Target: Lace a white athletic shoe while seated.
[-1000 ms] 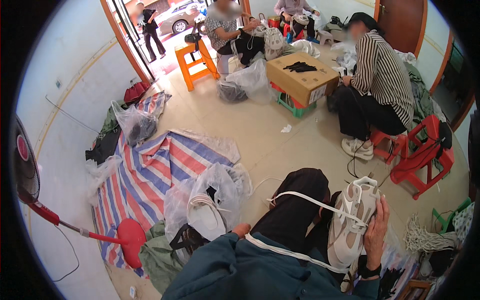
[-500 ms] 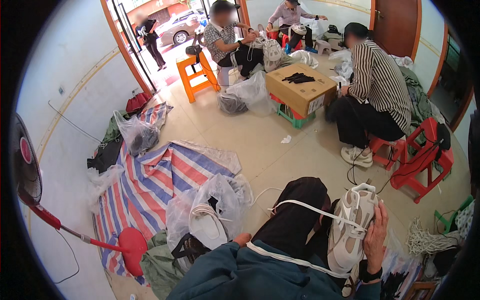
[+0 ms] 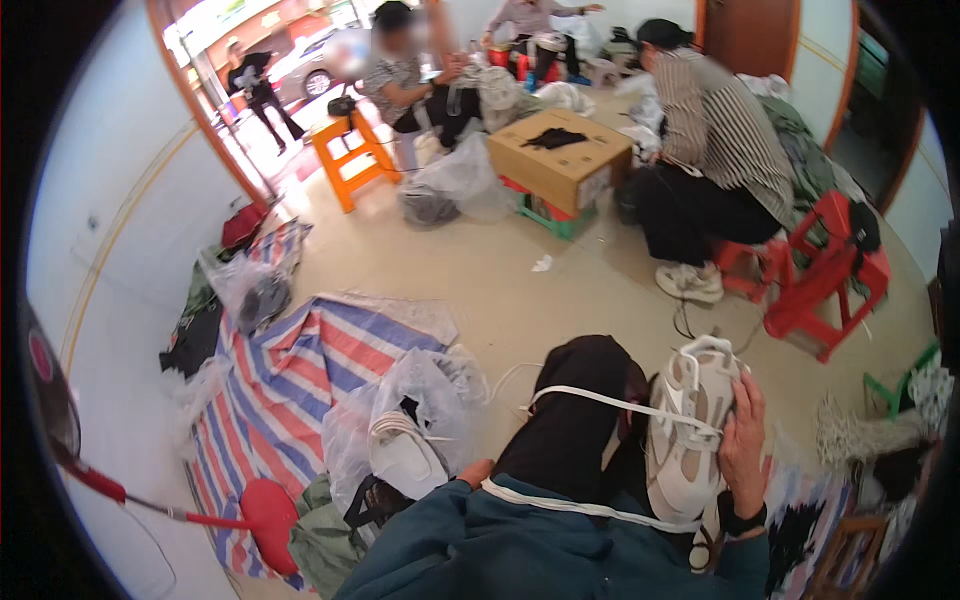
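Note:
A beige and white sneaker (image 3: 686, 440) rests upright on my right thigh, its toe toward me. My right hand (image 3: 743, 445) is closed along the sneaker's outer side, with a dark watch at the wrist. From the sneaker a long white shoelace (image 3: 600, 400) stretches left across my dark-trousered knee, and more white lace (image 3: 560, 508) crosses my lap. Just past its sleeve, only a small part of my left hand (image 3: 476, 471) shows; its fingers are hidden. Nearest to that hand, a white shoe (image 3: 405, 450) with loose laces lies on a clear plastic bag (image 3: 345, 440).
A red-based fan (image 3: 268, 525) stands at left beside a striped sheet (image 3: 300, 375). Ahead is a cardboard box (image 3: 560, 165) with black strips on top. Co-workers sit around it, one in a striped shirt (image 3: 745, 150). Red stools (image 3: 830, 280) and a lace bundle (image 3: 865, 435) are at right.
The view has swung slightly, so the room appears shifted left and up. My right hand stays on the sneaker, and the lace still lies across my knee.

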A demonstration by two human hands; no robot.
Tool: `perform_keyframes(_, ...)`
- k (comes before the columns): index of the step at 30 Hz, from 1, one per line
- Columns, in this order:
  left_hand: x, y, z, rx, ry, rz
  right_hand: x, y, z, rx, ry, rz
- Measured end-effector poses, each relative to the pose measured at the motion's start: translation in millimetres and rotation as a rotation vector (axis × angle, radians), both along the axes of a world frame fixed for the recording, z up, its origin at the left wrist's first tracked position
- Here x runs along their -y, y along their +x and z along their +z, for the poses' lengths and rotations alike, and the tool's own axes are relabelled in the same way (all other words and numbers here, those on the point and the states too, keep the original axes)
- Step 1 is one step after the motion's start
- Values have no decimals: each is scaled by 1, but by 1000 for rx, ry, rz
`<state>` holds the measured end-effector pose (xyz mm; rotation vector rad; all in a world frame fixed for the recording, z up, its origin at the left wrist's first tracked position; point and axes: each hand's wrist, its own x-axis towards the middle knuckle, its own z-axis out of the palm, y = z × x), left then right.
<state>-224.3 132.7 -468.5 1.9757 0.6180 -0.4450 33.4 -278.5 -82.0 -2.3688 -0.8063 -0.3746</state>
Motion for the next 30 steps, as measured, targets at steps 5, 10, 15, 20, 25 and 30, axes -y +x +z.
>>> perform_keyframes(5, -10, 11, 2, -62, 138, -30, 3, 1, -3, 22, 16, -3)
perform_keyframes(10, -21, 23, 22, -146, 215, -187, 2, 2, -1, 36, -7, -2)
perform_keyframes(15, -18, 26, 26, -34, 265, -160, 3, 2, -2, 14, 36, 11)
perform_keyframes(20, -17, 19, 14, 116, 317, -217, 4, 2, -5, 29, 37, 12)
perform_keyframes(25, -19, 15, 18, 121, 307, -244, 4, 2, -4, 19, 35, 11)
perform_keyframes(30, -18, 13, 26, 86, 277, -216, 4, 1, -3, 16, 37, 14)
